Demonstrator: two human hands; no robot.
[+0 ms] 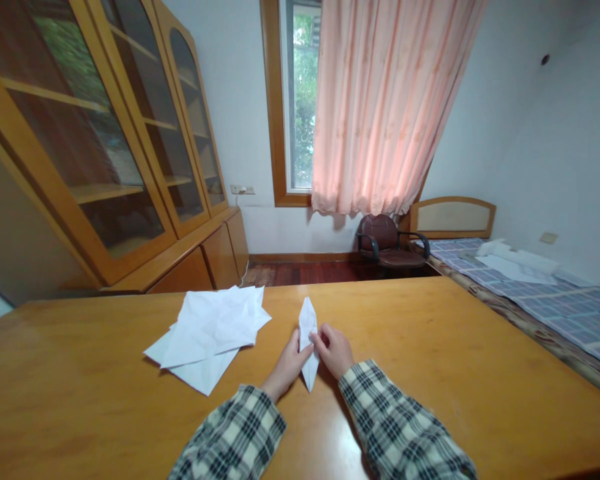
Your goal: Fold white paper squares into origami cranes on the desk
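A narrow folded piece of white paper (pixel 307 319), pointed at both ends, is held just over the wooden table, its long axis running away from me. My left hand (pixel 289 365) grips its left edge, the thumb lying across the front. From the other side my right hand (pixel 336 350) pinches the paper's right edge near the middle, with its fingers curled. Both thumbs come close together on the paper. The fingers behind the paper are hidden.
Loose white sheets (pixel 210 330) lie in an overlapping pile left of my hands on the table (pixel 420 373). Beyond the table are a brown armchair (pixel 380 233), a glass-fronted cabinet (pixel 155 133) on the left and a bed (pixel 510 273) on the right.
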